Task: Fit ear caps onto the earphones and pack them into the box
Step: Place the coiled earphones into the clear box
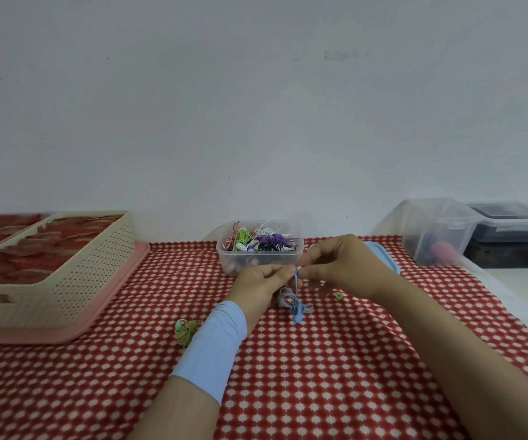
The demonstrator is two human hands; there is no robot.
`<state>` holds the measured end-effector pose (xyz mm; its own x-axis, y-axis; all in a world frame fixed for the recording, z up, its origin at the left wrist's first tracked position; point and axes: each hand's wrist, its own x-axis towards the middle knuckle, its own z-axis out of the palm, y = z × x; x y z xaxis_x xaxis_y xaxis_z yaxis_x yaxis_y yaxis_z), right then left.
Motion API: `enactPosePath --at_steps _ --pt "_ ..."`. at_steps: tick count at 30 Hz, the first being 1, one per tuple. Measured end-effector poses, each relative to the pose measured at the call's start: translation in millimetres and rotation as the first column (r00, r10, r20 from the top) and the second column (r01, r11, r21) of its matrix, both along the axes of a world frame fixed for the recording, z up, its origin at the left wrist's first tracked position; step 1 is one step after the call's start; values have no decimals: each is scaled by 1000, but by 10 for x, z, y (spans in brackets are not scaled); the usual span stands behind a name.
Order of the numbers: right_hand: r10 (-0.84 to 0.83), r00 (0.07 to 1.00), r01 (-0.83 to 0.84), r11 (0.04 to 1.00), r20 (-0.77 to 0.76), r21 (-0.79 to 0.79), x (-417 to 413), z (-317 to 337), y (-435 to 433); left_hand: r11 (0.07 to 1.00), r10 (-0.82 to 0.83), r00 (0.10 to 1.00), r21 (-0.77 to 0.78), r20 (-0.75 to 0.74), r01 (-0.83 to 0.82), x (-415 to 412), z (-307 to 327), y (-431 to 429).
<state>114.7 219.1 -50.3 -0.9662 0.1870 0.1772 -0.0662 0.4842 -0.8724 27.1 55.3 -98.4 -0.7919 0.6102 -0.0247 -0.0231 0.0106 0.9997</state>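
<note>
On the red-and-white patterned tablecloth (319,376): both hands meeting at centre, just in front of the clear plastic tub.
Left hand (261,289): fingers closed, pinching the top end of the blue earphone at the fingertips; pale blue wristband (213,347) round the forearm.
Right hand (342,265): fingertips pinched shut against the same end of the blue earphone, touching the left fingertips; whether an ear cap sits between them, cannot tell.
Blue earphone (296,303): cable hanging from the pinch, coiled bundle resting on the cloth directly below the hands.
Clear plastic tub (256,252): behind the hands, filled with tangled green, purple, white and black earphones.
Green earphone bundle (186,331): on the cloth, just left of the wristband.
Green ear cap (338,295): small, lying on the cloth under the right wrist.
Blue lid (383,254): flat, partly hidden behind the right hand.
Beige basket (53,265): far left, on a pink tray (104,315), holding red packets.
</note>
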Motion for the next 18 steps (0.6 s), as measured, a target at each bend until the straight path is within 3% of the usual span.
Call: enactPosePath --at_steps 12,18 --pt "4 1000 -3 1000 -13 24 2 -13 -27 999 -42 992 26 123 39 -7 19 -20" --pt "-1 999 1 1000 -32 6 -5 -23 -26 999 -10 1000 -39 -22 9 7 41 -49"
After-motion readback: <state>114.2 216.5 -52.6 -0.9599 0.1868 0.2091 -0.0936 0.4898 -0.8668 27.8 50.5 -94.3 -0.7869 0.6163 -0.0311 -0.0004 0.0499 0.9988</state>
